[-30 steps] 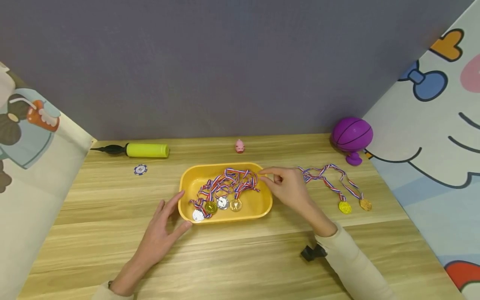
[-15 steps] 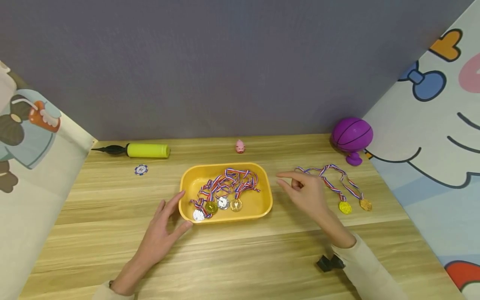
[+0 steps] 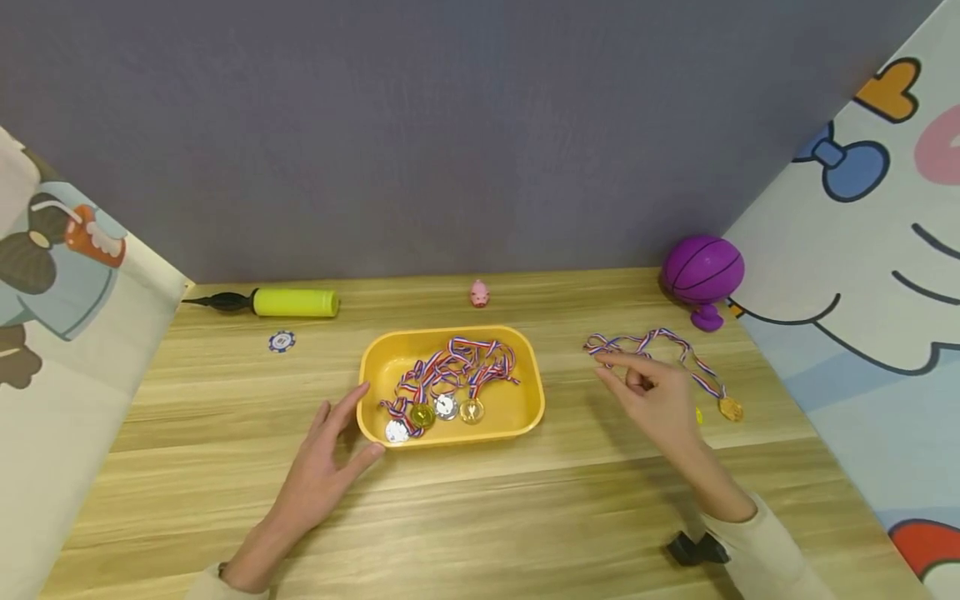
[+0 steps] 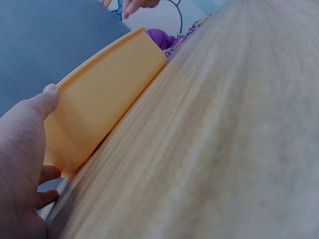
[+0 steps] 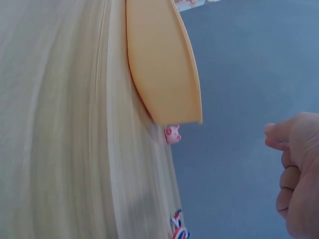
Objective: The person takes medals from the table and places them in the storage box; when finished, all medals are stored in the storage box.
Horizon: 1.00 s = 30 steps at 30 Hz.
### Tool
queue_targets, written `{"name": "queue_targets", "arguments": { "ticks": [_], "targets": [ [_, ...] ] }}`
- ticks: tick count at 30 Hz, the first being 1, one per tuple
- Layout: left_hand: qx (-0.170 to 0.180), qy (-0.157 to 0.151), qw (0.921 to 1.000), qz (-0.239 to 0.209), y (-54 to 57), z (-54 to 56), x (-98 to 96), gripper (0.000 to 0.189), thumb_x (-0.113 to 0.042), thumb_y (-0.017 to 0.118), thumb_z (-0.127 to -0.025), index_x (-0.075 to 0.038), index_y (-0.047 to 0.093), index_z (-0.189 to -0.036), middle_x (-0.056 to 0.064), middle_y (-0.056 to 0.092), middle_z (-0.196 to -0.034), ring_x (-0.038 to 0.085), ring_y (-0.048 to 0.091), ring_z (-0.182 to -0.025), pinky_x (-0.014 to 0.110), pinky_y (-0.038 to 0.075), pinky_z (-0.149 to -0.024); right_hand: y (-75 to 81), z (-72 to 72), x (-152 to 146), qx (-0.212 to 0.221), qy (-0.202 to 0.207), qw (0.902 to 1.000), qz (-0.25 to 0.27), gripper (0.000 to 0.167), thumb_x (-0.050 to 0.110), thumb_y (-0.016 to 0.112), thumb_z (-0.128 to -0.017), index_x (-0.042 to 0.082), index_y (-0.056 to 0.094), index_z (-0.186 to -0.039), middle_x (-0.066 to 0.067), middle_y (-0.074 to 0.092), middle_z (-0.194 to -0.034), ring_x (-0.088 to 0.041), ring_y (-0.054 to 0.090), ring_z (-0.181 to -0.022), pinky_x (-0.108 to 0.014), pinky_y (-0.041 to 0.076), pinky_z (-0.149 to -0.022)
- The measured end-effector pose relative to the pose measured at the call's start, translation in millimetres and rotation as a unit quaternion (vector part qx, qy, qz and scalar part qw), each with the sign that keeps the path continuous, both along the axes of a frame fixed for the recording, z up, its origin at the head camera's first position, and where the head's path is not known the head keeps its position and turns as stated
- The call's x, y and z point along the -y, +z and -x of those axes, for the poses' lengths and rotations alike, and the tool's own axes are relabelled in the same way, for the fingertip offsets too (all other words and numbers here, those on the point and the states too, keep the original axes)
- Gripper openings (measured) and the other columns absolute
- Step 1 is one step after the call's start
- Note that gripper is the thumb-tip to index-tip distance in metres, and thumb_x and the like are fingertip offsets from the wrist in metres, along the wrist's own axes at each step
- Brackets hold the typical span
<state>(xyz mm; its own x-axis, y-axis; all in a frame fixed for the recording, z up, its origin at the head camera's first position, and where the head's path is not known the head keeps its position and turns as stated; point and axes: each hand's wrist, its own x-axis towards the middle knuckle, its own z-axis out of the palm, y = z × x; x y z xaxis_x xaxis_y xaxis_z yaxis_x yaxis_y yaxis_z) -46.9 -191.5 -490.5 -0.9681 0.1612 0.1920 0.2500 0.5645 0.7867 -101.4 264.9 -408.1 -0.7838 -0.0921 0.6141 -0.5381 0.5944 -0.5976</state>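
Observation:
My left hand (image 3: 318,467) rests against the left end of a yellow plastic tray (image 3: 525,421), its thumb and fingers spread about the near corner. In the left wrist view, the thumb touches the rim of the tray (image 4: 99,94). Several medals, among them a clear gold one (image 3: 472,411), lie inside with tangled striped ribbons (image 3: 450,367). Right of the tray, my right hand (image 3: 656,404) hovers holding nothing, index finger and thumb slightly apart, the other fingers curled. Near its fingertips lie the ribbons (image 3: 663,333) of two medals: a bronze-gold medal (image 3: 731,408) and a mostly hidden yellow-gold medal (image 3: 699,415).
A yellow-green hand pump (image 3: 296,302) and a poker chip (image 3: 282,342) lie at the left. Behind the tray stands a small pink pig (image 3: 479,293). A purple ball (image 3: 703,269) and a small purple duck (image 3: 707,317) sit at the back right. A grey panel (image 3: 465,142) rises behind.
My right hand has moved right, from the tray's right rim to the ribbons outside, now covering part of the yellow-gold medal. My left hand and the tray have stayed put.

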Motion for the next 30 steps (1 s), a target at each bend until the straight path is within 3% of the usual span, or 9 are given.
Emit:
{"name": "queue_targets", "arguments": {
  "ticks": [6, 14, 20, 27, 30],
  "targets": [
    [0.003, 0.003, 1.0, -0.003, 0.7, -1.3, 0.1, 0.086, -0.032, 0.083, -0.101, -0.032, 0.037, -0.174, 0.019, 0.05, -0.169, 0.056, 0.039, -0.157, 0.074, 0.01, -0.135, -2.8, -3.4, -21, -0.003, -0.027, 0.9996, 0.011, 0.027, -0.022, 0.089, -0.075, -0.004, 0.086, -0.096, 0.004, 0.036, -0.053, 0.008, 0.021, -0.053, -0.018, 0.016, -0.04],
    [0.011, 0.004, 0.9999, -0.002, 3.6, -1.8, -0.6, 0.086, -0.033, 0.082, -0.101, -0.032, 0.037, -0.174, 0.019, 0.048, -0.171, 0.059, 0.033, -0.159, 0.079, 0.011, -0.131, -1.9, -10.3, -58, 0.073, -0.086, 0.9934, 0.022, 0.021, -0.013, 0.09, -0.084, 0.0, 0.087, -0.1, 0.008, 0.039, -0.056, 0.008, 0.025, -0.051, -0.026, 0.021, -0.04],
    [0.017, 0.002, 0.9999, 0.0, 5.8, -1.0, -1.1, 0.085, -0.035, 0.082, -0.101, -0.034, 0.037, -0.174, 0.02, 0.049, -0.17, 0.063, 0.025, -0.161, 0.084, 0.013, -0.128, -10.5, -9.8, -88, 0.084, -0.113, 0.9897, -0.027, 0.02, -0.009, 0.093, -0.082, -0.002, 0.086, -0.1, 0.01, 0.037, -0.056, 0.009, 0.024, -0.053, -0.026, 0.019, -0.04],
    [0.003, -0.003, 1.0, -0.004, 2.7, 0.0, -0.4, 0.085, -0.032, 0.082, -0.101, -0.032, 0.037, -0.174, 0.019, 0.05, -0.169, 0.056, 0.037, -0.158, 0.076, 0.01, -0.134, -19.3, -9.4, -113, 0.116, -0.146, 0.9803, -0.066, 0.024, 0.0, 0.097, -0.08, -0.001, 0.087, -0.102, 0.01, 0.038, -0.058, 0.006, 0.027, -0.052, -0.025, 0.019, -0.041],
    [-0.002, -0.004, 1.0, -0.005, 0.7, 0.3, 0.1, 0.086, -0.031, 0.082, -0.101, -0.032, 0.037, -0.174, 0.019, 0.051, -0.169, 0.053, 0.042, -0.156, 0.073, 0.009, -0.135, -21.0, -10.9, -120, 0.156, -0.171, 0.9679, -0.097, 0.021, 0.01, 0.096, -0.085, 0.001, 0.087, -0.102, 0.009, 0.04, -0.059, 0.001, 0.03, -0.053, -0.025, 0.022, -0.042]
  ]
}}
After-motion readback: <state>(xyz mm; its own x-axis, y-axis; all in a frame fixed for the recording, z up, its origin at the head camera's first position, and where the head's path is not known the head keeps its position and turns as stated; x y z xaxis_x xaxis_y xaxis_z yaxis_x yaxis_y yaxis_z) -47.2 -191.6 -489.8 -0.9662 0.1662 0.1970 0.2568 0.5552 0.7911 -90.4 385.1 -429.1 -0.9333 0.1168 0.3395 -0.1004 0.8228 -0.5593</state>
